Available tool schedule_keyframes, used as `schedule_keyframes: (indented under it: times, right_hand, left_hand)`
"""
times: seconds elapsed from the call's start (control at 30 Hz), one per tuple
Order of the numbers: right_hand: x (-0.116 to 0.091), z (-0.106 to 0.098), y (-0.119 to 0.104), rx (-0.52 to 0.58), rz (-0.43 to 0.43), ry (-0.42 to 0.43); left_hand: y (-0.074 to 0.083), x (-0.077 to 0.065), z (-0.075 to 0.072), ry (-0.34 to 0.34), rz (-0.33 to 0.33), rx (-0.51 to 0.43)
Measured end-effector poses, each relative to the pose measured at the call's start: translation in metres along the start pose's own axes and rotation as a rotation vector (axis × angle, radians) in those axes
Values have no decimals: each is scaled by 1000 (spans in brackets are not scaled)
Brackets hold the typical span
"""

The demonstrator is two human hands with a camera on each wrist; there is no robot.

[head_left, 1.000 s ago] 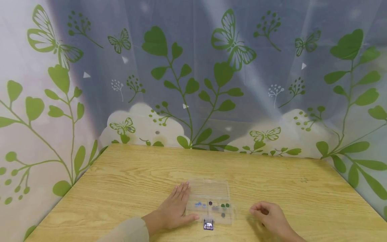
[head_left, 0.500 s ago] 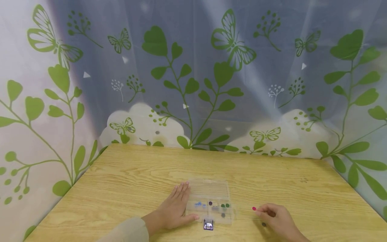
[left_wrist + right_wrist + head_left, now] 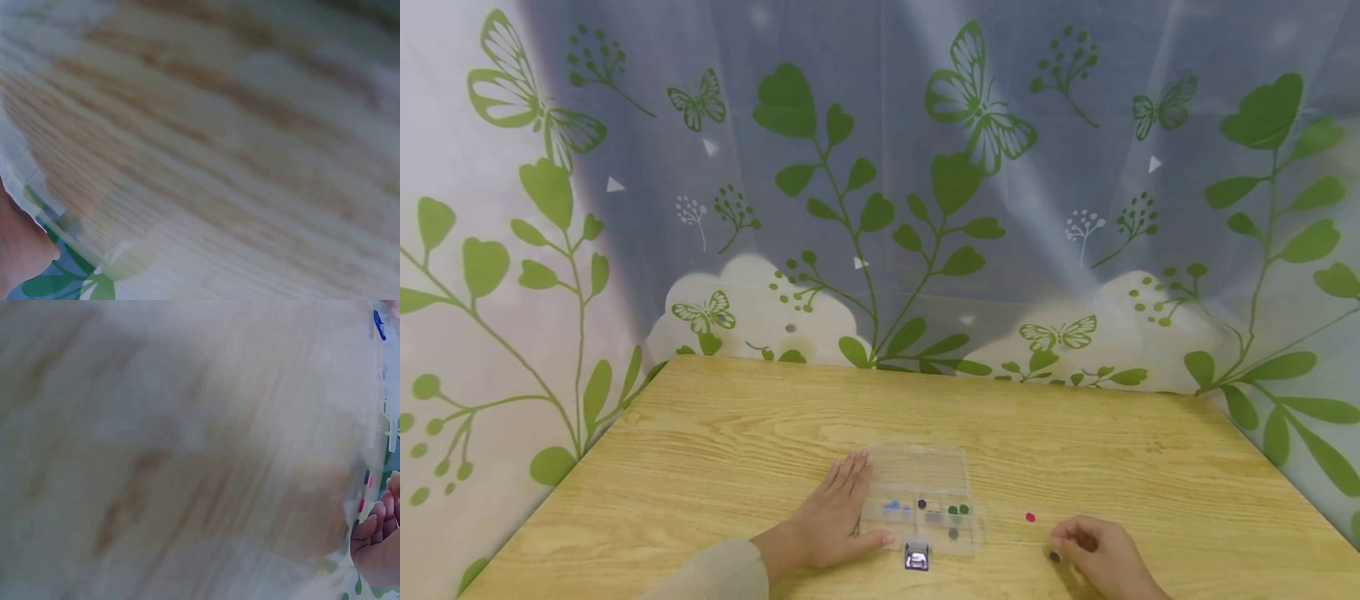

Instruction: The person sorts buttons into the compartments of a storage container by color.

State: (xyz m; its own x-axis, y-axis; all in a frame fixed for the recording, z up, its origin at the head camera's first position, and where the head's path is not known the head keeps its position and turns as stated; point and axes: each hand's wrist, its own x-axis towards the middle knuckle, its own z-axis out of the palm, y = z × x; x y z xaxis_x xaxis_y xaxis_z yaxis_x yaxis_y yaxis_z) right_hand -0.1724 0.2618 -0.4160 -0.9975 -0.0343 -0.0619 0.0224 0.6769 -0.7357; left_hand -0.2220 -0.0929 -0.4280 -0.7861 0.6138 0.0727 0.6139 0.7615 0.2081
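Note:
In the head view my left hand point(image 3: 835, 512) lies flat on the table, fingers straight along the left side of a clear plastic compartment box point(image 3: 942, 543), thumb over its front corner. The box's see-through lid point(image 3: 917, 471) is folded back. Inside sit light blue pieces point(image 3: 895, 506), a dark purple disc point(image 3: 922, 504), green discs point(image 3: 958, 509) and a grey disc point(image 3: 953, 533). My right hand point(image 3: 1097, 552), right of the box, pinches a small dark disc point(image 3: 1055, 557) at the tabletop. A pink disc point(image 3: 1030, 517) lies alone between that hand and the box.
A small shiny square piece with a dark purple edge point(image 3: 917, 557) is at the box's front edge. Tiny faint bits point(image 3: 1154, 447) lie farther back on the wooden table point(image 3: 760, 417). A patterned curtain point(image 3: 880, 208) hangs behind the table.
The pink disc came into view at my right fingertips and was left on the table. My right hand then moved slightly right and nearer, to the dark disc. My left hand stayed still.

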Motion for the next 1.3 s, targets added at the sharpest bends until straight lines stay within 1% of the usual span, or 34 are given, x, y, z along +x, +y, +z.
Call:
schedule_keyframes:
  times: [0.17, 0.27, 0.37, 0.53, 0.87, 1.1, 1.3]
  right_hand:
    - [0, 0, 3, 24, 16, -28]
    - [0, 0, 4, 9, 0, -32]
    - [-2, 1, 4, -15, 5, -26]
    - [-3, 2, 5, -22, 4, -37]
    - [-2, 8, 8, -77, -14, 5]
    - [-2, 8, 6, -102, -31, 7]
    - [-2, 9, 4, -106, -5, 5]
  left_hand:
    - [0, 0, 1, 5, 0, 1]
    - [0, -1, 1, 5, 1, 5]
    - [1, -1, 0, 1, -2, 5]
    - [1, -1, -1, 4, 0, 13]
    - [0, -1, 0, 7, 3, 26]
    - [0, 0, 1, 1, -5, 22]
    - [1, 0, 0, -10, -8, 10]
